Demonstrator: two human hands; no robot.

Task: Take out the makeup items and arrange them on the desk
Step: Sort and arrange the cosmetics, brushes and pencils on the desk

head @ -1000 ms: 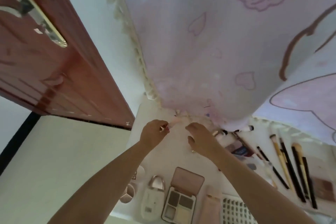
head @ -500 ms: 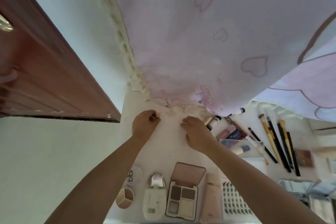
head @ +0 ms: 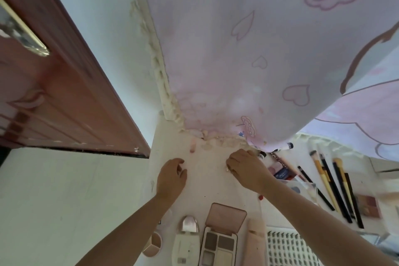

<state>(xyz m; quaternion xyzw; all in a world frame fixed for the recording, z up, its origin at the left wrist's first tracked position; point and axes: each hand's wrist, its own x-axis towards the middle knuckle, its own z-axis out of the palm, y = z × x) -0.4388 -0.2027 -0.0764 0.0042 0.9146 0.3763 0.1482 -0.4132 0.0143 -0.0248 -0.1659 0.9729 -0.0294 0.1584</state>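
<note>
Head view: your left hand (head: 171, 179) hangs loose-fingered, empty; right hand (head: 246, 170) curled, grip unclear. Pink tube (head: 192, 146) lies at tabletop (head: 207, 188) far edge under curtain (head: 248, 60); snagged fabric could roll it off.

- A single head-worn wide-angle view looks steeply down and forward over the white counter (head: 207, 179), close above it.
- A pink printed curtain (head: 248, 49) fills the upper frame.

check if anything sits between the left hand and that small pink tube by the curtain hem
Nothing visible does: only bare white desk lies between the left hand and the small pink tube. The pink curtain hem hangs just beyond it.
</note>
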